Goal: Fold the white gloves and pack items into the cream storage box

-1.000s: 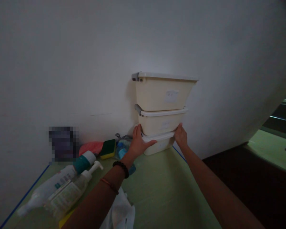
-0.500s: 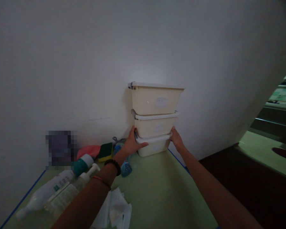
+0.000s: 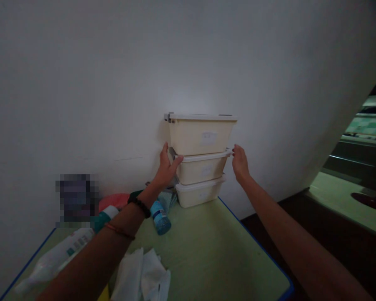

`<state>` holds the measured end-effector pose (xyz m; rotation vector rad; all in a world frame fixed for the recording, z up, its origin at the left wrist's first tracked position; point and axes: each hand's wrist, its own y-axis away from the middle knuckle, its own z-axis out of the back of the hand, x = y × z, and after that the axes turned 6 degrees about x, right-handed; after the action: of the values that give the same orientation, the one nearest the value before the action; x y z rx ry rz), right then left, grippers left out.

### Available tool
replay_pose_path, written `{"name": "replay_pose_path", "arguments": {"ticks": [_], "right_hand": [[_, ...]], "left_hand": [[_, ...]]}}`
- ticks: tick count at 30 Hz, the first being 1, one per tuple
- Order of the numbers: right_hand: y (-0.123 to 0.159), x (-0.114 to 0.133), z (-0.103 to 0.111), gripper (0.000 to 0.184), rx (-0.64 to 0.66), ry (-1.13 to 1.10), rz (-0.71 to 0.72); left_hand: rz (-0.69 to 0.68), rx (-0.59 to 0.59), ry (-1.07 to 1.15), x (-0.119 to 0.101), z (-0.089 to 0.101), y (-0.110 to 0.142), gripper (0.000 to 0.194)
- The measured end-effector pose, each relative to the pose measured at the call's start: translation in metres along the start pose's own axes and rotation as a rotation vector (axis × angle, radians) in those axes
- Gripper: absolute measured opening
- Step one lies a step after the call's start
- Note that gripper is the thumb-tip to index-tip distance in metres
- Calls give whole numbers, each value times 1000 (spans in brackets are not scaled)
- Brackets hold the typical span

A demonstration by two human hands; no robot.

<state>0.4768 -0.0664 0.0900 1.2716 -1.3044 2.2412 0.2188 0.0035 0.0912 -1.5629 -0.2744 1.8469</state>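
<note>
Three cream storage boxes with pale lids stand stacked against the wall: the top box (image 3: 188,136), the middle box (image 3: 191,170) and the bottom box (image 3: 191,195). Each has a small label on its front. My left hand (image 3: 168,169) is at the left end of the stack, fingers spread upward and thumb at the corner of the middle lid. Beyond the right end of that same lid, my right hand (image 3: 240,163) is raised with loosely bent fingers; whether its fingertips touch the lid edge I cannot tell. Neither hand is wrapped around a box.
A blue bottle (image 3: 161,219) lies left of the stack on the blue-edged green table (image 3: 213,251). White cloths (image 3: 144,276), a white squeeze bottle with a teal cap (image 3: 67,251) and a red item (image 3: 113,200) are around my left arm. The wall (image 3: 113,83) stands directly behind.
Both hands have moved up from around the bottom box's lid to the level of the middle lid. My right hand has come away from the bottom box. The stack remains three high.
</note>
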Motion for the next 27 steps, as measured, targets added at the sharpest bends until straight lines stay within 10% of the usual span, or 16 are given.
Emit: {"name": "replay_pose_path", "arguments": {"ticks": [10,16,27], "right_hand": [[-25,47,6,75,98,-242,-79],[-22,65,4,73,290,-385,-104],[-2,103,8,66,274,-556,-59]], "left_hand": [[19,61,166,-48,8,-19,93],[47,64,363,-50,9,-27,50],[-82,-80,605,-75,21,-18,40]]}}
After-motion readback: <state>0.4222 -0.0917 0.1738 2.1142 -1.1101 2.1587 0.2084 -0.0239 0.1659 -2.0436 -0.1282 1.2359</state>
